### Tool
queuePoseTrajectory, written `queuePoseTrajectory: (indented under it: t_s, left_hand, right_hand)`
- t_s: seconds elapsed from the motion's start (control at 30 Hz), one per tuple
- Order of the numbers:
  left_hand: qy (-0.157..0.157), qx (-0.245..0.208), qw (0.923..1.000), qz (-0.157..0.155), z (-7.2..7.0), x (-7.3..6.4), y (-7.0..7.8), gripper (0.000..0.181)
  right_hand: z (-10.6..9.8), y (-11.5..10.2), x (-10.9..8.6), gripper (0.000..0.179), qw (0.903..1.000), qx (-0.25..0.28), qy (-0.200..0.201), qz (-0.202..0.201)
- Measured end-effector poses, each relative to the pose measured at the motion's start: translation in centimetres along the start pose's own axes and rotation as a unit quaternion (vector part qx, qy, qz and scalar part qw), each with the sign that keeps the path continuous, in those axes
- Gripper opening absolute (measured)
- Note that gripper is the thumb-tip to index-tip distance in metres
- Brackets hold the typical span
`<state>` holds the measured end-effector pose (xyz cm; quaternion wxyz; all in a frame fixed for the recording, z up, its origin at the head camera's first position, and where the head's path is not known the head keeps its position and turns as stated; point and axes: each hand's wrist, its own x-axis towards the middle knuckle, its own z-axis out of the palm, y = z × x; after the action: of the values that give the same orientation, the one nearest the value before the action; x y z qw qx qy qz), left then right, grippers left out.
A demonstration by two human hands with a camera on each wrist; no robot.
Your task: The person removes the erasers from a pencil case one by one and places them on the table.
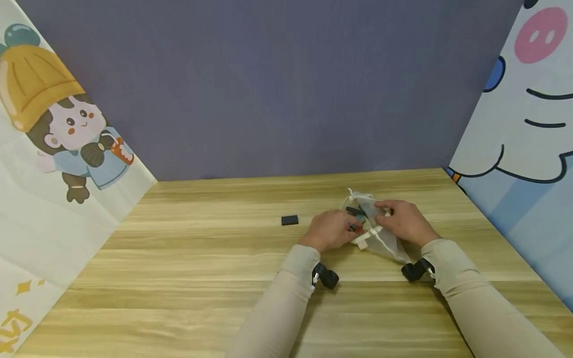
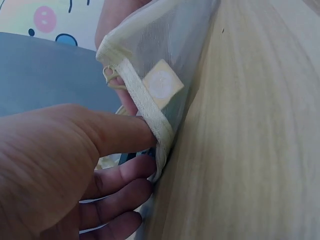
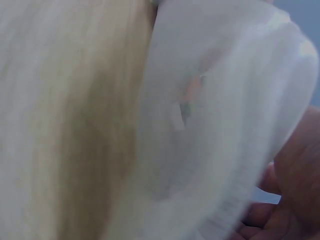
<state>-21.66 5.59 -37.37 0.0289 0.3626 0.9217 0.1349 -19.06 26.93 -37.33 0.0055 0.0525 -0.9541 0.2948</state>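
Note:
A white, see-through mesh drawstring bag [image 1: 388, 242] lies on the table with its mouth toward the back left. Small dark and coloured pieces show inside it, among them a dark bar [image 1: 355, 211]. My right hand [image 1: 405, 219] pinches the bag's rim on the right side. At the mouth, my left hand [image 1: 331, 228] has its thumb and fingers bent in past the pale hem [image 2: 145, 102]. Its fingertips are hidden there, beside a small dark piece and something red. A square cream tag [image 2: 162, 84] shows on the mesh. The right wrist view is blurred.
A small black rectangular block [image 1: 289, 220] lies on the wooden table [image 1: 179, 268], left of my left hand. Behind the table rises a grey-blue panel [image 1: 286, 89]. Printed cartoon panels flank both sides.

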Motion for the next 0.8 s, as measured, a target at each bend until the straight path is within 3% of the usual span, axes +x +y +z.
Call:
queuePoseTrajectory:
  t_s: [0.57,0.8]
  left_hand:
    - [0.001,-0.038,0.9993,0.002,-0.06,-0.10,-0.85,0.016]
    - [0.006,-0.046,0.9988,0.017,-0.13,0.00,-1.00,0.011]
  right_hand:
    - [-0.09,-0.01,0.00,0.046,1.0000,-0.002,-0.001,0.006]
    - [-0.23,-0.19,0.07,0.045,0.9999,-0.005,-0.003,0.012]
